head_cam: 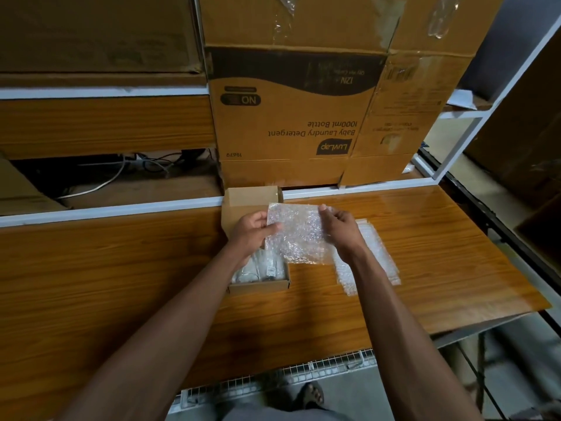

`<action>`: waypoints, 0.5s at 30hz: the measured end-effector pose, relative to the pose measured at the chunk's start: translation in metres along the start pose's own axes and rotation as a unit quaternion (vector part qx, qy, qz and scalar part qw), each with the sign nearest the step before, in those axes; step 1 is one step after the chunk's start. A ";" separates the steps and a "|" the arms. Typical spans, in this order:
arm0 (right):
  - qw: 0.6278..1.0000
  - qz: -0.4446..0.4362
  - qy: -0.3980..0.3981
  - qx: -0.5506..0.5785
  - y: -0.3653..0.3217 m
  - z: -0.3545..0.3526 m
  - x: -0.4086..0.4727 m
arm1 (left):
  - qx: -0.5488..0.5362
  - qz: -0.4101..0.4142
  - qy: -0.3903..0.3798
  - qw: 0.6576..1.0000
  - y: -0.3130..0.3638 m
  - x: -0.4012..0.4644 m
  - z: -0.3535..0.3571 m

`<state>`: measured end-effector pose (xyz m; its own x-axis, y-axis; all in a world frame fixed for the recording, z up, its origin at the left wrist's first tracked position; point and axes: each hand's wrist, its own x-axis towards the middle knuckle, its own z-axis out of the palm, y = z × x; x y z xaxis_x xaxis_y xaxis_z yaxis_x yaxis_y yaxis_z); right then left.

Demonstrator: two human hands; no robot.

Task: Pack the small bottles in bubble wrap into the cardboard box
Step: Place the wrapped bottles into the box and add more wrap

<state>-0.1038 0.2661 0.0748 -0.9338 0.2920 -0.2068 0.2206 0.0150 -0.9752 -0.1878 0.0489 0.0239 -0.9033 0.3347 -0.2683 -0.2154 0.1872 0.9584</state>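
1. Head view is showing both bare hands raised over the glossy wood-grain table [425,253], holding one clear sheet of bubble wrap [299,235] stretched between them.
2. The left hand [253,230] is pinching the sheet's left edge between thumb and curled fingers; the right hand [340,229] is gripping the right edge, thumb on top.
3. The sheet is hanging just above the right side of the small open brown cardboard box [258,285], which is sitting at the far middle of the table with its lid flap [249,199] standing up behind.
4. Inside the box, small bottles already in clear wrap [261,268] are lying side by side at the near end; how many I cannot tell.
5. A stack of spare bubble-wrap sheets [368,256] is lying flat on the table just right of the box, partly under the right forearm.
6. Judging by this, the step in hand is readying a fresh sheet, either as padding or for another bottle; no unwrapped bottle is showing.
7. The next move is calling for lowering the sheet flat, leftward, into the box.
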 end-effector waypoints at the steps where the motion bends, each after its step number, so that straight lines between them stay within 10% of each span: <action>1: 1.000 0.018 -0.021 0.001 0.000 0.000 -0.001 | 0.004 -0.002 0.017 1.000 -0.001 -0.001 -0.002; 15: 0.997 0.064 -0.020 -0.026 0.010 0.021 0.014 | -0.037 0.028 0.020 0.999 0.004 -0.009 -0.018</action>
<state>-0.1204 0.2506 0.0609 -0.9075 0.2557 -0.3332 0.3520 0.0305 -0.9355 -0.1876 0.0297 0.0323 -0.9286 0.3053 -0.2108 -0.1888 0.1002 0.9769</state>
